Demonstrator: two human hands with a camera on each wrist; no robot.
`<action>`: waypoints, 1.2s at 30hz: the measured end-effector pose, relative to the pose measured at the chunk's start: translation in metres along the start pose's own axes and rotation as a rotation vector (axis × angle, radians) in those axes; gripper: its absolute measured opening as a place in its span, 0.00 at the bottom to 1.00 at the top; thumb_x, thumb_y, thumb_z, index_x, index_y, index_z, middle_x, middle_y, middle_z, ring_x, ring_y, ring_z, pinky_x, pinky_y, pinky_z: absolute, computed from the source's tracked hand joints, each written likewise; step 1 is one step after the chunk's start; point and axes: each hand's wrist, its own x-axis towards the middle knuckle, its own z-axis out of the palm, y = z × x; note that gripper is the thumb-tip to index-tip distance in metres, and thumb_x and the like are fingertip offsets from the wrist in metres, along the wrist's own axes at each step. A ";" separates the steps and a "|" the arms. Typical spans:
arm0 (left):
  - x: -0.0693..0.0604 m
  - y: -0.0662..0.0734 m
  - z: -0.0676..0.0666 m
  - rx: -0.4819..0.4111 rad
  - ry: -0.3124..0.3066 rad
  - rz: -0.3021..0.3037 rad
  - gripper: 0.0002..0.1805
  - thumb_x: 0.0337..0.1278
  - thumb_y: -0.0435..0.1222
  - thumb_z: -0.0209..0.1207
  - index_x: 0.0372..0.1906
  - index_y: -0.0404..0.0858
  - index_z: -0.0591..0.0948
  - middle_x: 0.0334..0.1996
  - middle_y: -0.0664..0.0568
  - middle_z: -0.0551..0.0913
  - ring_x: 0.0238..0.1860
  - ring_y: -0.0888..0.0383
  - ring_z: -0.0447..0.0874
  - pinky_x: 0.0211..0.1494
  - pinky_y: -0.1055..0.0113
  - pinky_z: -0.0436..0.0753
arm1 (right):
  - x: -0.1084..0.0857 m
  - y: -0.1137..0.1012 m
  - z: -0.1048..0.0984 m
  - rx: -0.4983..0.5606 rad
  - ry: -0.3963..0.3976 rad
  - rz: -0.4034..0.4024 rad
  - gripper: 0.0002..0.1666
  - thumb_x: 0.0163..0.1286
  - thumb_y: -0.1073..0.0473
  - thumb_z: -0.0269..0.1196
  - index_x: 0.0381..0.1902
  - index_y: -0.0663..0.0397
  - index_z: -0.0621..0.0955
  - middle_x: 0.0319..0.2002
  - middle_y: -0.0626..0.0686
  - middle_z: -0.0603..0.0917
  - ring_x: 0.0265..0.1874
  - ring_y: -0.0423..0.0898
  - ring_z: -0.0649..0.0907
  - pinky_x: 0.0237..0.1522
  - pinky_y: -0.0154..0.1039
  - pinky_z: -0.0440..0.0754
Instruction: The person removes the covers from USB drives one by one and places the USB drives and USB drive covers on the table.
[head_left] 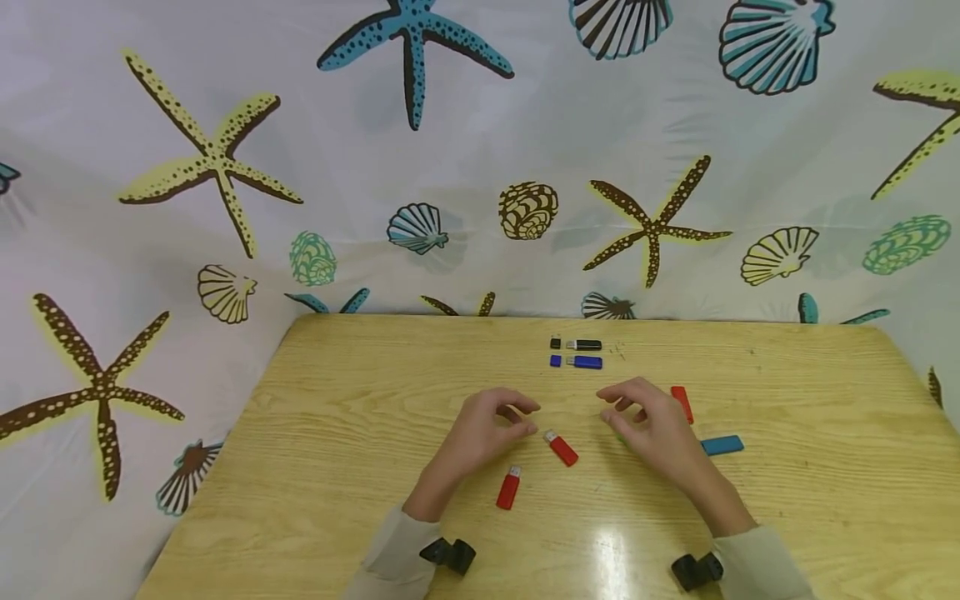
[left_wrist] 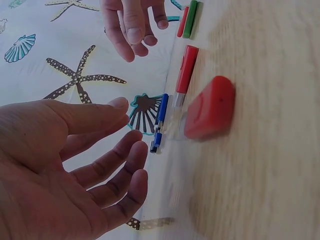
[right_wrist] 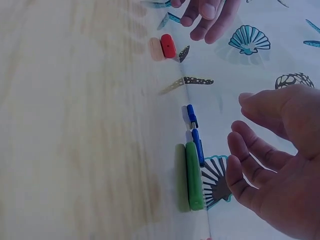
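Note:
My left hand (head_left: 491, 427) hovers over the table with its fingers loosely bent and nothing between them. Nearest to it are two uncapped red USB sticks, one (head_left: 562, 449) just right of the fingertips and one (head_left: 507, 489) below the hand. Opposite, my right hand (head_left: 654, 427) also holds nothing, its thumb and fingers apart. A green USB stick (right_wrist: 194, 175) lies by it, mostly hidden under the hand in the head view. Beyond the hands lie a black USB stick (head_left: 585, 345) and a blue USB stick (head_left: 586, 362), each beside its small cap.
Right of the right hand lie another red stick-like piece (head_left: 682, 404) and a light-blue one (head_left: 722, 445), partly covered by the hand. The wooden table (head_left: 337, 467) meets a sheet (head_left: 480, 150) printed with starfish and shells at its back edge.

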 end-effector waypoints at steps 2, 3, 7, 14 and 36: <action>-0.004 -0.001 -0.002 0.006 -0.001 0.011 0.12 0.64 0.31 0.68 0.51 0.33 0.87 0.49 0.44 0.87 0.44 0.51 0.86 0.48 0.59 0.85 | 0.000 -0.001 0.002 0.004 -0.001 -0.004 0.12 0.70 0.64 0.70 0.51 0.55 0.87 0.46 0.53 0.87 0.40 0.43 0.83 0.39 0.45 0.84; -0.006 -0.001 -0.003 0.011 -0.003 0.013 0.12 0.64 0.31 0.68 0.51 0.33 0.87 0.49 0.44 0.87 0.44 0.51 0.85 0.48 0.60 0.85 | -0.001 -0.001 0.002 0.005 -0.002 -0.007 0.12 0.70 0.64 0.70 0.51 0.55 0.87 0.46 0.53 0.87 0.40 0.44 0.83 0.39 0.45 0.84; -0.014 -0.002 -0.005 0.036 -0.013 -0.002 0.12 0.65 0.32 0.68 0.51 0.34 0.87 0.48 0.45 0.87 0.44 0.52 0.85 0.47 0.60 0.84 | -0.001 -0.004 0.004 0.019 -0.012 -0.009 0.13 0.69 0.64 0.70 0.51 0.55 0.87 0.46 0.53 0.86 0.40 0.43 0.83 0.39 0.45 0.84; -0.026 -0.001 -0.005 0.097 -0.041 -0.061 0.14 0.62 0.33 0.70 0.51 0.33 0.87 0.45 0.47 0.87 0.42 0.54 0.84 0.45 0.60 0.84 | -0.004 -0.010 0.010 0.041 -0.027 -0.019 0.13 0.69 0.63 0.70 0.51 0.55 0.86 0.46 0.53 0.86 0.40 0.43 0.83 0.38 0.41 0.83; -0.065 0.006 0.006 0.349 -0.069 -0.074 0.14 0.51 0.33 0.77 0.41 0.35 0.86 0.30 0.56 0.82 0.30 0.64 0.77 0.33 0.69 0.79 | -0.007 -0.025 0.027 0.095 -0.055 -0.079 0.15 0.65 0.66 0.73 0.50 0.57 0.87 0.45 0.54 0.87 0.41 0.49 0.85 0.37 0.44 0.85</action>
